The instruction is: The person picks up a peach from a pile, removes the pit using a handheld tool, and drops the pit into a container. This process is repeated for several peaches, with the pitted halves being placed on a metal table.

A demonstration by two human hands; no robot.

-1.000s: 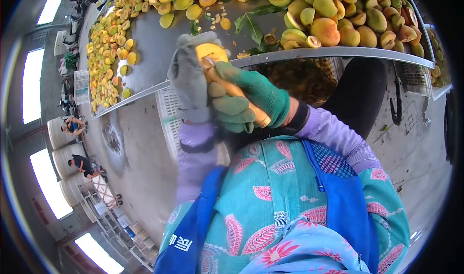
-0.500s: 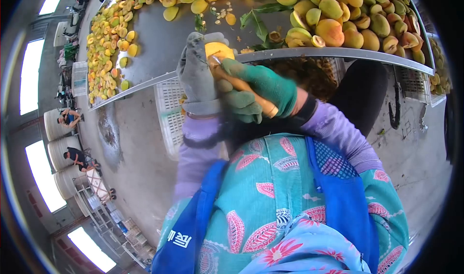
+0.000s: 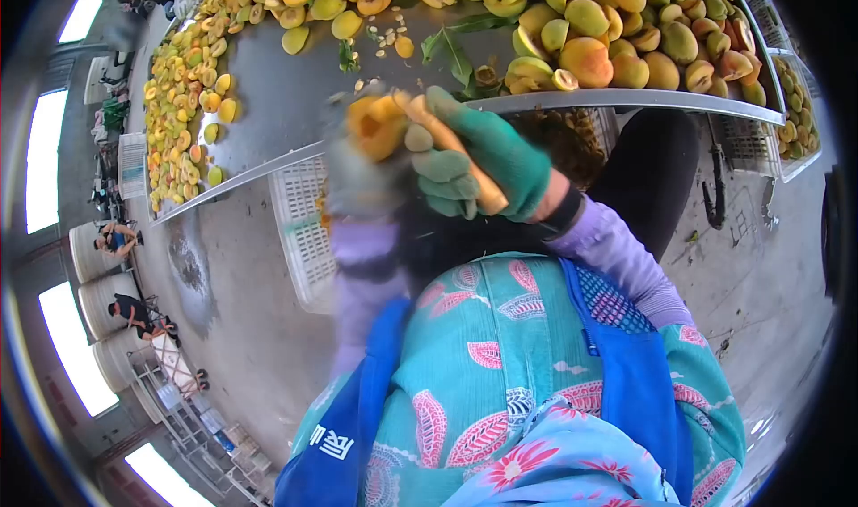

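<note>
My left hand [image 3: 362, 185], in a grey glove and smeared by motion, holds a yellow peach half [image 3: 375, 129] whose dark, hollowed middle faces up. My right hand [image 3: 500, 154], in a green glove, is wrapped round the wooden handle of a pitting tool [image 3: 483, 186]. The tool's front end lies right at the peach's edge; its tip is hidden. Both hands are just over the near rim of a metal table [image 3: 295, 82]. On it, beyond my right hand, whole peaches [image 3: 617, 64] are heaped, and cut peach halves [image 3: 183, 105] spread along the far and left sides.
Leafy sprigs [image 3: 458, 55] and small pale pits [image 3: 384, 38] lie on the tabletop. A white plastic crate [image 3: 299, 230] stands below the table at left, another crate [image 3: 755, 145] at right. Other people [image 3: 134, 310] sit far left beside large pale tubs [image 3: 94, 252].
My left hand has turned, so the peach half now shows its hollowed middle instead of its smooth outside. The tool has shifted to the peach's right edge. The whole view has shifted slightly.
</note>
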